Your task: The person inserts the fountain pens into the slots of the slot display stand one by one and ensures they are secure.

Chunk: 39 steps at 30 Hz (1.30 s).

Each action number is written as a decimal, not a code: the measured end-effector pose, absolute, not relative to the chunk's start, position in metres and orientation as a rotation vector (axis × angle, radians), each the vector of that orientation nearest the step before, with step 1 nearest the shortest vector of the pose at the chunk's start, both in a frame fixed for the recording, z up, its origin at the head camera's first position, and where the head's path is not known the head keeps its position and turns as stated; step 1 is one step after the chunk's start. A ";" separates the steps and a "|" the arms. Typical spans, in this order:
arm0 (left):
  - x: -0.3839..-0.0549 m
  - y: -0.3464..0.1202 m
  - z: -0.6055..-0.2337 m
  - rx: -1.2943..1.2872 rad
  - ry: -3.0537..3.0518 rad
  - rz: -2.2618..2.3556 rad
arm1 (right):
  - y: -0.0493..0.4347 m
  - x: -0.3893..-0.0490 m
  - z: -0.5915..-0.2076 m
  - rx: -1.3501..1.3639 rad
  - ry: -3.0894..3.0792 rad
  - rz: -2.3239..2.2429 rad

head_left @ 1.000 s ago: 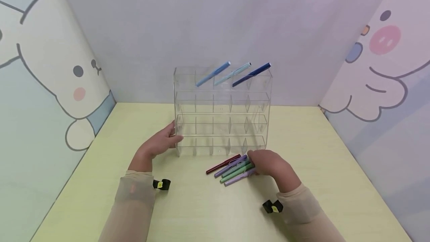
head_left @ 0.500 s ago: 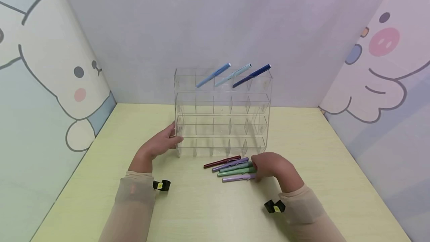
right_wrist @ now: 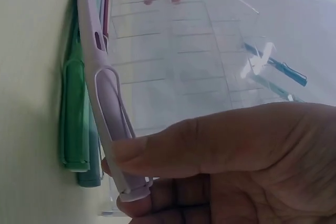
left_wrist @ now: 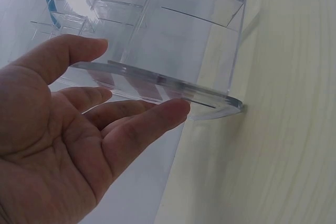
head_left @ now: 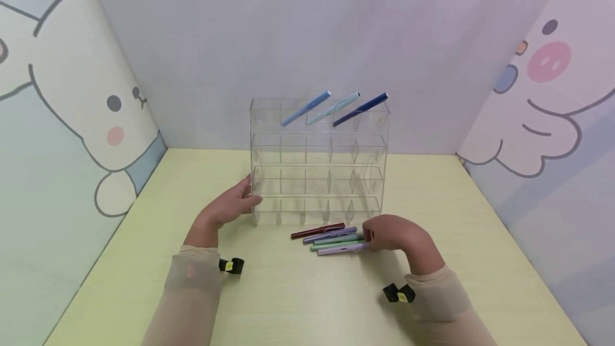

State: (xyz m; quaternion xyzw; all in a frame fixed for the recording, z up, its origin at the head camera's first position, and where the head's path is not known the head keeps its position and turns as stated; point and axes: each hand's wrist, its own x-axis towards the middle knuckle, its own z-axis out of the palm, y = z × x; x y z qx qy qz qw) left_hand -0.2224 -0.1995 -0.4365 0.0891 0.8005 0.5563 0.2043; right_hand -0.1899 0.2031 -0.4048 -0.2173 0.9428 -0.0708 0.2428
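A clear tiered pen rack (head_left: pixel 317 172) stands upright on the table. My left hand (head_left: pixel 228 206) holds its left side panel, and the left wrist view shows the thumb (left_wrist: pixel 86 49) on one side of the edge and the fingers on the other. In front of the rack, my right hand (head_left: pixel 396 236) pinches a lilac pen (right_wrist: pixel 107 93) by its capped end, thumb on top. Beside that pen lie a green pen (right_wrist: pixel 77 114), a teal-green pen (head_left: pixel 336 240), a purple pen (head_left: pixel 326 236) and a dark red pen (head_left: pixel 317 231).
In the rack's top tier lean a light blue pen (head_left: pixel 305 108), a pale aqua pen (head_left: pixel 333 109) and a dark blue pen (head_left: pixel 360 109). The pale yellow table (head_left: pixel 288 303) meets a plain back wall (head_left: pixel 307 25) and cartoon-printed side panels.
My right hand has shifted slightly right, and the loose pens have swung from a slant to lie nearly level. The lilac pen has come up closer to the green one. My left hand stays put.
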 end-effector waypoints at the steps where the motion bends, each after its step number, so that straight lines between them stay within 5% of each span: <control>1: -0.223 -0.199 -0.437 0.250 2.232 1.552 | 0.206 -0.191 -0.403 -0.605 2.578 -0.215; 39: -0.224 -0.200 -0.439 0.256 2.232 1.558 | 0.227 -0.201 -0.375 -0.996 2.133 -1.550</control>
